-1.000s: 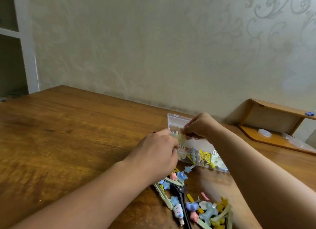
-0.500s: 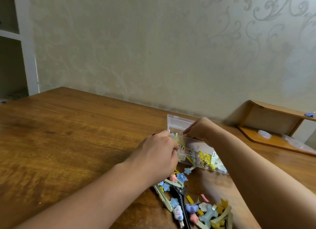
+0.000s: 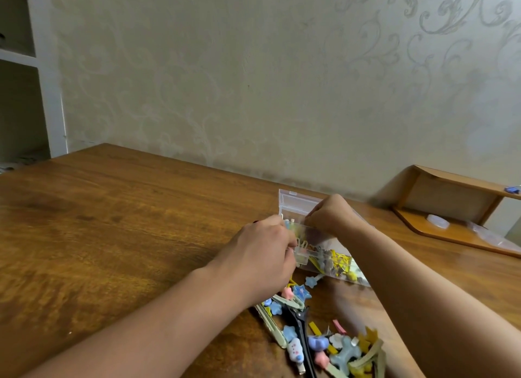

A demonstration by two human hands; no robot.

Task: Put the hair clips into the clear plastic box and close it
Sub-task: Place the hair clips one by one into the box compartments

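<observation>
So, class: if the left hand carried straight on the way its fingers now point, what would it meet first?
Most likely the clear plastic box: the left hand points right and away, its fingertips already at the box's near-left end. Actual contact is hard to judge from this view.

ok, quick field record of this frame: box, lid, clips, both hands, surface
box: clear plastic box on the wooden table, partly filled with hair clips
lid: open, standing up behind the box
loose clips: pile on the table in front of the box, not yet packed
left hand: at the box's left end, fingers curled at its near edge; what it pinches is hidden
right hand: over the box's back edge, fingers curled; contents of the pinch not visible
other: wooden shelf unit at far right
</observation>
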